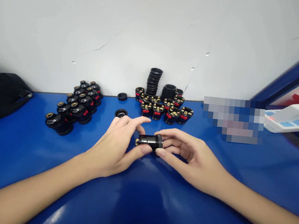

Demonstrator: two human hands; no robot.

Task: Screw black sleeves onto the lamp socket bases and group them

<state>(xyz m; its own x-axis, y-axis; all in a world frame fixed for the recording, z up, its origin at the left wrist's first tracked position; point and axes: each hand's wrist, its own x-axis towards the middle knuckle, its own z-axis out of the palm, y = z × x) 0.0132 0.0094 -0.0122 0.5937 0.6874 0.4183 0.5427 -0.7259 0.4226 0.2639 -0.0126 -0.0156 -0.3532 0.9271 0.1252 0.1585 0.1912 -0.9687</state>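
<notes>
Between both hands, just above the blue table, lies a black lamp socket body (147,140) on its side. Its brass terminals point left and a black ring (159,141) surrounds its right end. My left hand (117,144) grips the body with its thumb below and a finger behind it, while the index finger stretches out above. The thumb and fingertips of my right hand (187,158) close round the ring end. Just beyond my left hand a loose black ring (121,113) sits on the table, and another black ring (122,96) lies farther back.
Several upright socket bodies (158,109) with brass terminals and red parts stand behind the hands. Stacked black rings (152,82) lean beside the white wall (120,35). Capped lamp sockets (79,110) stand in rows at left, near a black bag (0,94). A white tray (294,119) is at right.
</notes>
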